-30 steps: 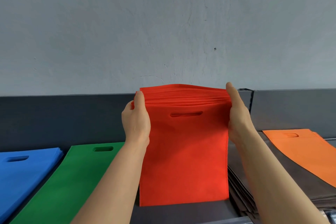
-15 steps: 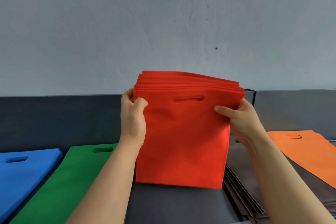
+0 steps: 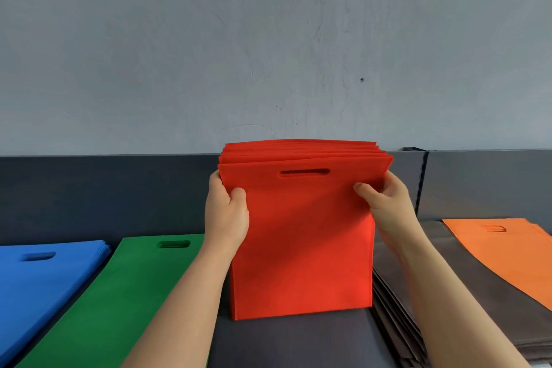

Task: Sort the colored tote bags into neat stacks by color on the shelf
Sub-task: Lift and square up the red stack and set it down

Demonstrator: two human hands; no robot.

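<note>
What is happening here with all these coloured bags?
A person holds a bundle of red bags upright, the left hand gripping its left edge and the right hand its right edge. Its bottom seems to rest on the dark shelf. A blue stack and a green stack lie flat to the left. To the right is a grey stack with an orange bag on top.

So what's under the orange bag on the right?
The orange bag lies on a stack of grey bags, whose layered edges show along its near side. Whether more orange ones lie directly beneath it cannot be seen.
</note>
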